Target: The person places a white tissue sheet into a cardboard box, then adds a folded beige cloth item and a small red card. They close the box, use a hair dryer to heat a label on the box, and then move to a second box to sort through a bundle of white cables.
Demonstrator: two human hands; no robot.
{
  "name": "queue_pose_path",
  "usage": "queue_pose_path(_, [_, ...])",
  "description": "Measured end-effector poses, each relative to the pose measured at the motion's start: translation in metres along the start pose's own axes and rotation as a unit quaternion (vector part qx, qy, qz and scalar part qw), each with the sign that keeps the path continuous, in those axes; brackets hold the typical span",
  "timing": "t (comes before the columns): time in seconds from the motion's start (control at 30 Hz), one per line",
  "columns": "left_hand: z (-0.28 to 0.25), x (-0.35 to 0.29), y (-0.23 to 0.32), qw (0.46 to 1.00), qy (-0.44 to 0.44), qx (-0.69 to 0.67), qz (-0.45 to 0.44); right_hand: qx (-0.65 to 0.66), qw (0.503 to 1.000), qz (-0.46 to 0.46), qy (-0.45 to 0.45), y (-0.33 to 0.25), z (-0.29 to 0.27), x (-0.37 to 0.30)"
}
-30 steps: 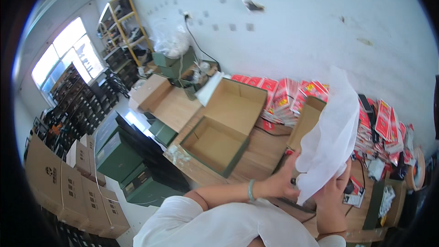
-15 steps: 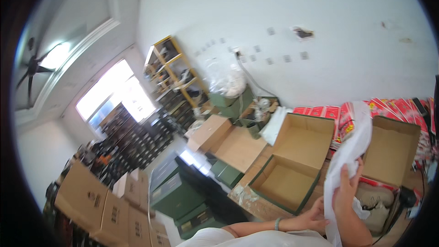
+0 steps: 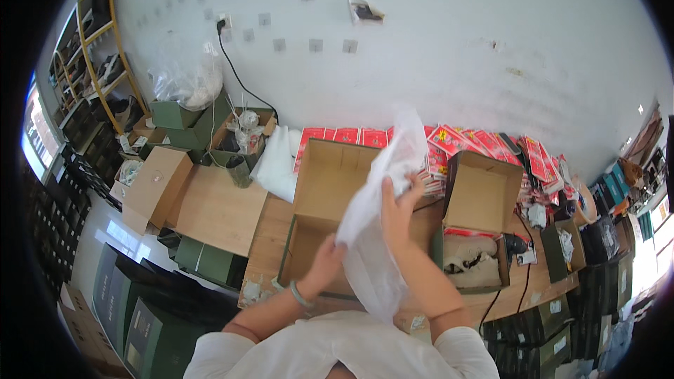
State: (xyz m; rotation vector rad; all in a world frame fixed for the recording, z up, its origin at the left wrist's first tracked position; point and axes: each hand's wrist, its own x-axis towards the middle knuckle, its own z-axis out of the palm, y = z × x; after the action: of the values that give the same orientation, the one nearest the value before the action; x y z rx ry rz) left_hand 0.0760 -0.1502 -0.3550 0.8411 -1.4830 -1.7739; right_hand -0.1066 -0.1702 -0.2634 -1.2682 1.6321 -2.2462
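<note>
Beyond the left hand [image 3: 324,264], the brown-lined green cardboard box [image 3: 319,203] is partly hidden by the translucent white sheet [image 3: 372,238], as are some flat red packets [image 3: 463,140] beyond the right hand [image 3: 401,216]. Left of the left hand, a brown cardboard carton [image 3: 88,330] is cut off.

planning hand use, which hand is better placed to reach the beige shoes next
The right hand, probably: it is nearer the beige shoes, though it grips the white sheet. The left hand is farther off, at the sheet's left edge.
</note>
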Motion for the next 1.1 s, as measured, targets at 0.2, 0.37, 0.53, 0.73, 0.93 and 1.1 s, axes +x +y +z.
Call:
queue_pose_path(0.2, [-0.076, 0.075, -0.014, 0.981, 0.004, -0.151, -0.123, -0.309, 0.948, -0.050, -0.062, 0.104, 0.007, 0.008])
queue_pose_path(0.37, [-0.112, 0.120, -0.075, 0.934, 0.005, -0.246, -0.259, -0.352, 0.921, 0.134, -0.102, 0.156, -0.014, -0.112])
queue_pose_path(0.53, [-0.095, 0.115, -0.087, 0.961, 0.043, 0.185, -0.201, -0.140, 0.849, 0.473, -0.192, 0.113, 0.004, -0.152])
queue_pose_path(0.73, [-0.092, 0.113, -0.110, 0.970, -0.019, 0.192, -0.151, -0.446, 0.743, 0.379, -0.324, 0.189, -0.003, -0.184])
queue_pose_path(0.93, [-0.147, 0.157, -0.062, 0.960, -0.042, -0.028, -0.277, -0.016, 0.891, 0.434, -0.132, 0.163, -0.004, -0.097])
queue_pose_path(1.1, [-0.156, 0.226, 0.036, 0.973, -0.008, -0.033, -0.229, -0.361, 0.898, 0.125, -0.220, 0.118, 0.034, 0.083])
